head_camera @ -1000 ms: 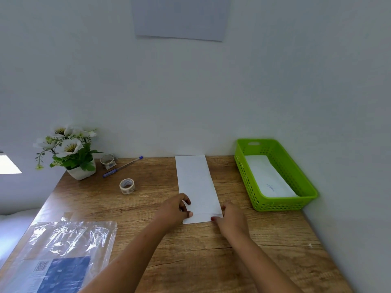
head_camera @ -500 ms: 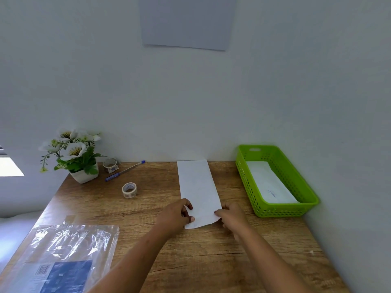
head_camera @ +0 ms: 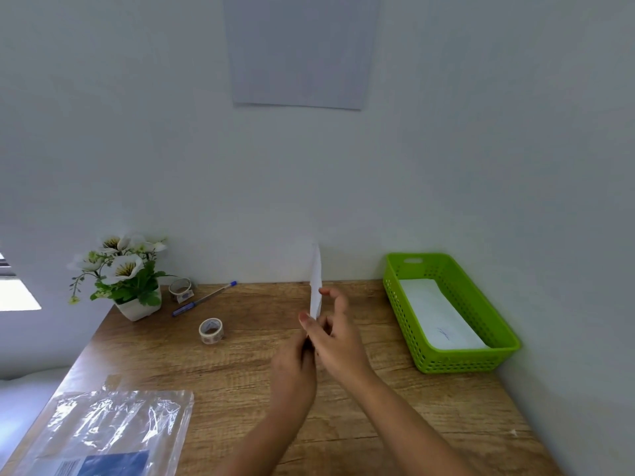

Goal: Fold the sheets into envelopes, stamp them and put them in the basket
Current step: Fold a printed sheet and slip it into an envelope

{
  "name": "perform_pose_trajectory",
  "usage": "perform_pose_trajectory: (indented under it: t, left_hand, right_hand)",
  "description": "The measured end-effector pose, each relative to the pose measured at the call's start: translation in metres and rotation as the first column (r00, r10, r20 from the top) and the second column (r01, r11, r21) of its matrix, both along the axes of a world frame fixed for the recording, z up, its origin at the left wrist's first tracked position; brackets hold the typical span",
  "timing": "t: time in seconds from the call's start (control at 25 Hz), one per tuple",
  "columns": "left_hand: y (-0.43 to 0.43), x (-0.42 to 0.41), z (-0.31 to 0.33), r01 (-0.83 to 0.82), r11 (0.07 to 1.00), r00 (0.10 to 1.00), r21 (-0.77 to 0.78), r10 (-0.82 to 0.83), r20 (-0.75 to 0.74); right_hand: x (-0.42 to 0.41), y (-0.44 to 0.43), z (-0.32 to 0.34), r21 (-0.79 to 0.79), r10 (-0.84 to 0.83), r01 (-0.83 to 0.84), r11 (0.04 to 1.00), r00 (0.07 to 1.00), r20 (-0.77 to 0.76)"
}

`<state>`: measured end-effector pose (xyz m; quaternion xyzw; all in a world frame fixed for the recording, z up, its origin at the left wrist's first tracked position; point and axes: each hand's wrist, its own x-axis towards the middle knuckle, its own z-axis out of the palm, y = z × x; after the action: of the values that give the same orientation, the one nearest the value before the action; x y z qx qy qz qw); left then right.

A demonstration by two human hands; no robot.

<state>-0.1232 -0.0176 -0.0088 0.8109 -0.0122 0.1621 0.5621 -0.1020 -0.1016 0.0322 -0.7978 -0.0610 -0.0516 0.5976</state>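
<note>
We hold the folded sheet point(head_camera: 315, 280) up off the desk point(head_camera: 395, 424), standing on end and turned almost edge-on to us. It shows as a narrow white strip rising in front of the wall, above the middle of the desk. Our right grip point(head_camera: 335, 341) pinches its lower part: the thumb point(head_camera: 305, 319) lies against the left face and the fingers point(head_camera: 340, 305) reach loosely spread along the right face. Our left grip point(head_camera: 293, 364) sits just below and to the left, touching the right one, with its fingers curled round the sheet's bottom end. Its fingertips are hidden behind the right grip.

The green basket point(head_camera: 457, 364) stands at the desk's right side against the wall, well apart from the sheet. A white envelope point(head_camera: 436, 314) lies flat inside it, with a small blue mark toward its near end.

To the left of our grips a tape roll point(head_camera: 210, 330) sits on the desk. Farther back a blue pen point(head_camera: 202, 298) lies slanted, and a second tape roll point(head_camera: 180, 288) sits between the pen and the flower pot point(head_camera: 137, 304), which holds white flowers at the far left corner. A clear plastic bag point(head_camera: 103, 427) with a blue label lies at the near left corner. A pale paper point(head_camera: 299, 49) hangs on the wall above the sheet
</note>
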Motion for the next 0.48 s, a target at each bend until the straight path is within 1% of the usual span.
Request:
perform_pose_trajectory:
  t: [0.04, 0.08, 0.12, 0.16, 0.2, 0.24, 0.32, 0.36, 0.4, 0.44, 0.48]
  left_hand:
    - [0.004, 0.001, 0.007, 0.026, 0.997, 0.999, -0.079, -0.029, -0.037]
    - [0.007, 0.0, 0.015, 0.043, 0.986, 0.996, -0.16, -0.055, -0.07]
    - [0.011, 0.0, 0.022, 0.055, 0.968, 0.991, -0.246, -0.083, -0.103]
    - [0.015, -0.001, 0.031, 0.069, 0.939, 0.982, -0.336, -0.123, -0.143]
    - [0.021, -0.002, 0.04, 0.089, 0.905, 0.967, -0.415, -0.179, -0.183]
    - [0.029, -0.002, 0.049, 0.124, 0.866, 0.943, -0.485, -0.255, -0.214]
    - [0.047, -0.001, 0.065, 0.195, 0.772, 0.89, -0.604, -0.399, -0.222]
    - [0.057, 0.002, 0.071, 0.2, 0.728, 0.874, -0.656, -0.436, -0.217]
    - [0.066, 0.005, 0.072, 0.186, 0.695, 0.864, -0.694, -0.452, -0.221]
    - [0.075, 0.011, 0.071, 0.157, 0.68, 0.857, -0.716, -0.454, -0.243]
    - [0.083, 0.018, 0.065, 0.111, 0.678, 0.853, -0.726, -0.44, -0.28]
  right_hand:
    - [0.001, -0.001, 0.004, 0.093, 0.055, -0.053, 0.994, 0.998, -0.021]
    - [0.006, -0.006, 0.003, 0.178, 0.069, -0.06, 0.982, 0.997, -0.047]
    - [0.012, -0.011, 0.004, 0.261, 0.059, -0.036, 0.965, 0.995, -0.08]
    - [0.021, -0.018, -0.001, 0.304, 0.013, 0.021, 0.952, 0.994, -0.11]
    - [0.027, -0.025, -0.002, 0.305, -0.048, 0.085, 0.948, 0.991, -0.128]
    - [0.035, -0.033, -0.007, 0.255, -0.12, 0.156, 0.954, 0.981, -0.15]
    - [0.048, -0.054, -0.019, 0.23, -0.194, 0.244, 0.942, 0.956, -0.22]
    - [0.052, -0.064, -0.026, 0.273, -0.188, 0.267, 0.924, 0.941, -0.281]
    - [0.054, -0.073, -0.033, 0.349, -0.146, 0.289, 0.891, 0.912, -0.383]
    - [0.055, -0.082, -0.04, 0.419, -0.072, 0.3, 0.857, 0.874, -0.48]
    - [0.054, -0.089, -0.046, 0.456, 0.002, 0.304, 0.837, 0.83, -0.557]
